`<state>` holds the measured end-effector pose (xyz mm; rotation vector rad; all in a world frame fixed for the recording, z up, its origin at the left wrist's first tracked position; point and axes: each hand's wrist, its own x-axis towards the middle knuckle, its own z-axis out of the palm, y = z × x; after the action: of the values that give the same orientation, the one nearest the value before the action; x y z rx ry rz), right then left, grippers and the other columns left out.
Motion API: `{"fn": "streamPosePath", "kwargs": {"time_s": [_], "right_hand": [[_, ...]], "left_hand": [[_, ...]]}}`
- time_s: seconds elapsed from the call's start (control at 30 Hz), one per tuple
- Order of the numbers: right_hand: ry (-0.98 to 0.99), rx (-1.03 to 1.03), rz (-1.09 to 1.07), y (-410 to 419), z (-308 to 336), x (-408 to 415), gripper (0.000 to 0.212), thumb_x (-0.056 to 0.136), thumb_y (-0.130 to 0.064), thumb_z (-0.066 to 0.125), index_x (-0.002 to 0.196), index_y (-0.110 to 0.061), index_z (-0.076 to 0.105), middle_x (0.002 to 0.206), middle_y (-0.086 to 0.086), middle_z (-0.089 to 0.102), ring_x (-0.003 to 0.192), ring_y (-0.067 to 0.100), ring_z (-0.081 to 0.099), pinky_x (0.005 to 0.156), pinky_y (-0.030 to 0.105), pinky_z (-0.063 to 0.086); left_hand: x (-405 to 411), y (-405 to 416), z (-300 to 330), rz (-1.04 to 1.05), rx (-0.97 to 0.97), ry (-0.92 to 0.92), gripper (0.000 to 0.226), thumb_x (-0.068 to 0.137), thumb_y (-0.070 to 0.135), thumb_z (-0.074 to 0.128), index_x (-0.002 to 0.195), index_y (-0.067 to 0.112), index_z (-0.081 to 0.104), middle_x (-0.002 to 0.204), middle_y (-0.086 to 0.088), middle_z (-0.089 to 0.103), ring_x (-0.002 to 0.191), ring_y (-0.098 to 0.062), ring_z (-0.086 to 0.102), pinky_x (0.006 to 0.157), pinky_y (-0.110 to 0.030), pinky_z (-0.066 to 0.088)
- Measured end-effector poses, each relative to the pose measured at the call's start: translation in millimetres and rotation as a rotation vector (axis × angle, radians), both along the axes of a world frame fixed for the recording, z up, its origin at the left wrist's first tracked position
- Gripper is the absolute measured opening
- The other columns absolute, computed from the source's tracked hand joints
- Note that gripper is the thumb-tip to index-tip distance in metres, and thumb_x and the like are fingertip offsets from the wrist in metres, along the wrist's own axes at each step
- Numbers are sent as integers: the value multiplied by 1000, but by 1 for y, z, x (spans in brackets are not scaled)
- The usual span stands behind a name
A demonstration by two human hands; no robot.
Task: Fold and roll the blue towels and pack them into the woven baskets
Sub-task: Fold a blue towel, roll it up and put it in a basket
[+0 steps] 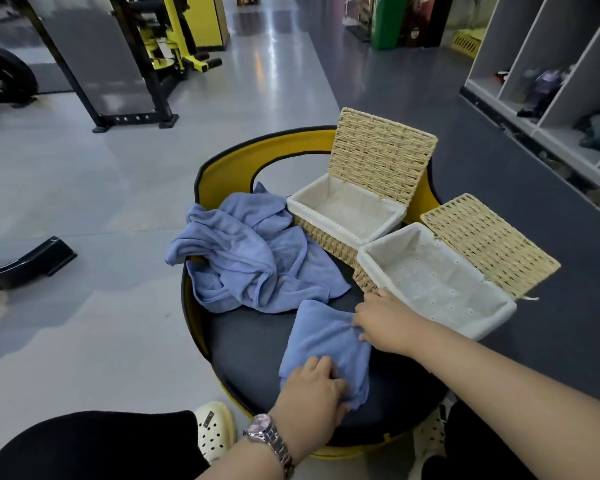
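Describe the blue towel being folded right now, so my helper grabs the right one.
On the round dark cushioned seat with yellow trim, look at the near edge in front of the open woven baskets. The small folded blue towel lies flat under both hands, unlike the crumpled heap of blue towels behind it.

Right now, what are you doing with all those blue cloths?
A person is folding one blue towel on a round dark cushion. The left hand presses its near end and the right hand pinches its far edge. More towels lie in a crumpled heap behind it. Two woven baskets, the far one and the near one, stand open and have no towels in them yet.
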<state>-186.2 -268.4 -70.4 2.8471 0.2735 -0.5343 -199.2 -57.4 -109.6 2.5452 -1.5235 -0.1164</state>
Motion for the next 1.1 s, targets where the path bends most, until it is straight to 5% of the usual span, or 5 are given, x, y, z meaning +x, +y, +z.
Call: {"fn": "streamPosePath", "kwargs": {"time_s": [0.2, 0.33, 0.47, 0.8, 1.1], "right_hand": [[51, 233, -152, 17, 17, -2, 23, 88, -38, 56, 79, -19, 65, 91, 4, 67, 89, 27, 60, 85, 36, 47], [-258, 487, -154, 18, 4, 16, 19, 88, -22, 58, 106, -16, 62, 107, 2, 58, 102, 25, 55, 88, 38, 45], [-51, 536, -193, 21, -7, 33, 44, 87, -18, 63, 129, -10, 51, 130, 6, 54, 121, 26, 50, 101, 36, 38], [-66, 606, -191, 11, -15, 32, 28, 71, -24, 73, 94, -18, 56, 95, -6, 46, 97, 20, 51, 82, 31, 42], [-377, 575, 21, 15, -6, -11, 46, 55, 6, 54, 85, -23, 34, 91, -9, 35, 79, 14, 37, 65, 29, 35]], "left_hand": [[55, 32, 19, 158, 81, -122, 50, 83, 53, 30, 64, 20, 63, 74, 4, 62, 69, -21, 60, 65, -33, 44], [86, 42, 29, 364, -125, 13, 23, 89, 42, 47, 103, 29, 61, 102, 5, 60, 94, -21, 56, 77, -35, 46], [100, 39, 14, 448, 49, 249, 57, 85, 47, 58, 135, 24, 42, 127, -2, 55, 117, -25, 50, 95, -36, 43], [110, 32, 9, 395, -112, 370, 23, 64, 32, 66, 79, 22, 52, 84, 3, 58, 80, -18, 54, 64, -28, 38], [97, 41, 22, 101, -171, 92, 35, 58, 2, 55, 84, 22, 42, 90, 6, 47, 80, -13, 35, 67, -23, 29]]}}
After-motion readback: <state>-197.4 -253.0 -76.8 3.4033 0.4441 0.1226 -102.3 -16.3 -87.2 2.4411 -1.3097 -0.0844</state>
